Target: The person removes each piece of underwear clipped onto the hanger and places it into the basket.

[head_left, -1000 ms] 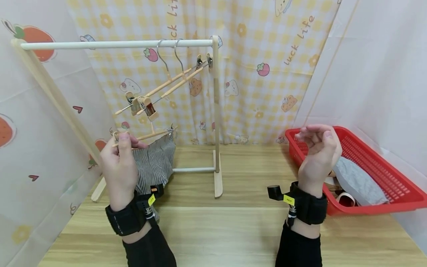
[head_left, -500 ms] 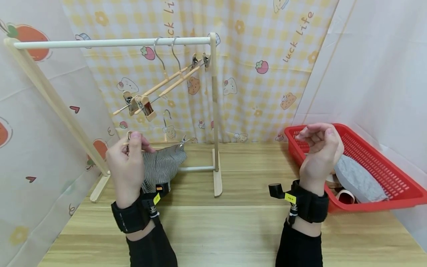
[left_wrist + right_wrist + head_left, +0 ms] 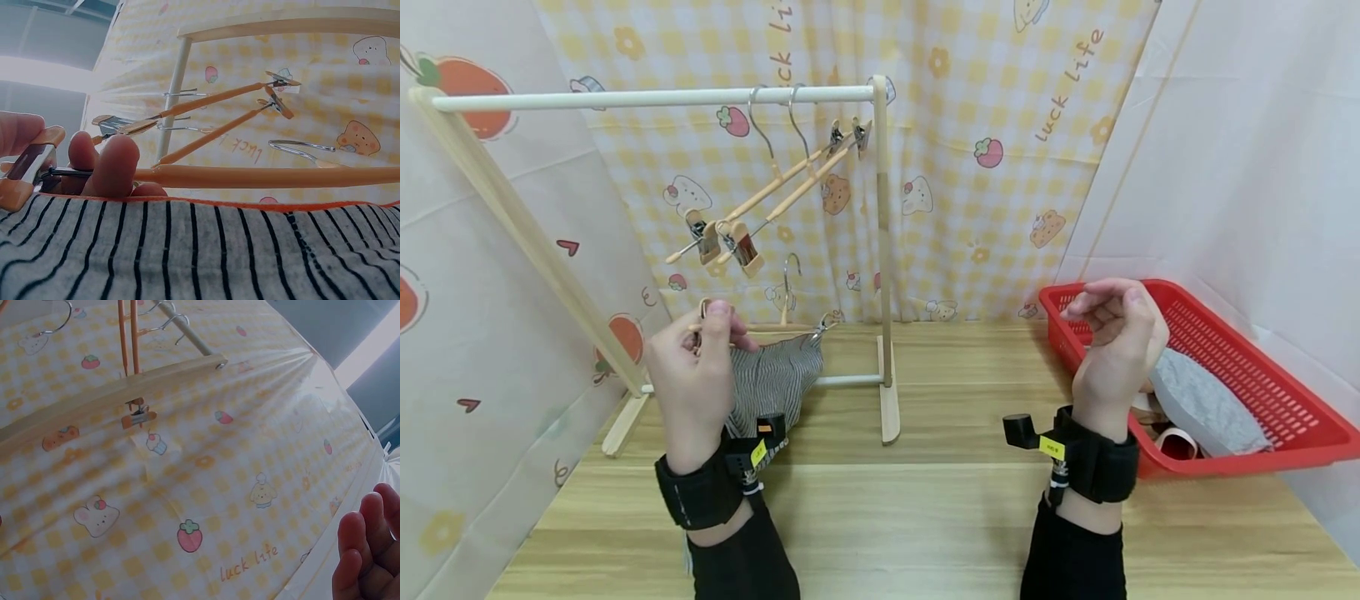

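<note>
My left hand point(image 3: 692, 387) grips the near end of a clip hanger point(image 3: 281, 177), its fingers curled around the bar beside an end clip point(image 3: 30, 167). The hanger's metal hook points up, free of any rail. From its clips hangs a grey garment with dark stripes point(image 3: 777, 372), its edge running along just under the bar in the left wrist view. My wrist and the camera hide part of the cloth. My right hand point(image 3: 1117, 358) is held up on the right, fingers loosely bent and holding nothing, in front of the red basket's near-left side.
A wooden rack with a white rail point(image 3: 625, 100) stands at the left back. Two bare clip hangers point(image 3: 805, 187) hang from the rail. At the right, a red plastic basket point(image 3: 1247, 333) contains grey cloth point(image 3: 1206, 404) and other items. A patterned curtain point(image 3: 970, 208) closes off the back.
My left hand has moved slightly right with the hanger and striped garment. The hanger's hook has come into view below the two hanging ones. My right hand has barely moved.
</note>
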The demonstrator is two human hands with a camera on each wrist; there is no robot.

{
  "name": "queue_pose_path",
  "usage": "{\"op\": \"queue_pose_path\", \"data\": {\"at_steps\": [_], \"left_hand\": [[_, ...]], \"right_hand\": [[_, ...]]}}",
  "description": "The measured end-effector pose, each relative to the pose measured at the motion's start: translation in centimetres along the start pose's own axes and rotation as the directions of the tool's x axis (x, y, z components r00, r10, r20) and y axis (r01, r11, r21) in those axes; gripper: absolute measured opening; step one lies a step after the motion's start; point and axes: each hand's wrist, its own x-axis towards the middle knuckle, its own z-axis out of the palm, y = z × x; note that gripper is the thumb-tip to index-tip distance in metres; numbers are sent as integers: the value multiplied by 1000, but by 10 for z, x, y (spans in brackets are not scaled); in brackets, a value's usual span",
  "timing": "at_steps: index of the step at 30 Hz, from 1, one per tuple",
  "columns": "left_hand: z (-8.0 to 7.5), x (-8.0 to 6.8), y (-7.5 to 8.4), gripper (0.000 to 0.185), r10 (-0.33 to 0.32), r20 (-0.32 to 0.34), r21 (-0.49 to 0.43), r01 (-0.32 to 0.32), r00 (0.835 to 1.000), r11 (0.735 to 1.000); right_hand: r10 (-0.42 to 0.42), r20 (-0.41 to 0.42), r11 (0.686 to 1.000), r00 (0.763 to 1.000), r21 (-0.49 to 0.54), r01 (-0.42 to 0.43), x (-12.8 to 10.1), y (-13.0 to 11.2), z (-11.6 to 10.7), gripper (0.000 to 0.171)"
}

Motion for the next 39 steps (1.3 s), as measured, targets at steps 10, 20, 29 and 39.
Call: {"op": "queue_pose_path", "data": {"at_steps": [10,20,29,39], "left_hand": [[-1,-5,15,44,61,-61,-164,-71,996,984],[-6,-11,25,45,96,-126,-373,-137,987,918],[-9,-15,29,44,51,-163,-535,-132,985,835],[-15,-17,31,48,-96,-263,-701,-122,960,703]], "right_hand": [[-5,31,1000,999,2,5,-2,1,3,39],[-6,72,1000,997,6,6,-4,4,6,39],[7,101,1000,995,12,-9,-3,5,8,37],[44,151,999,988,-1,-44,-5,7,10,34]]}}
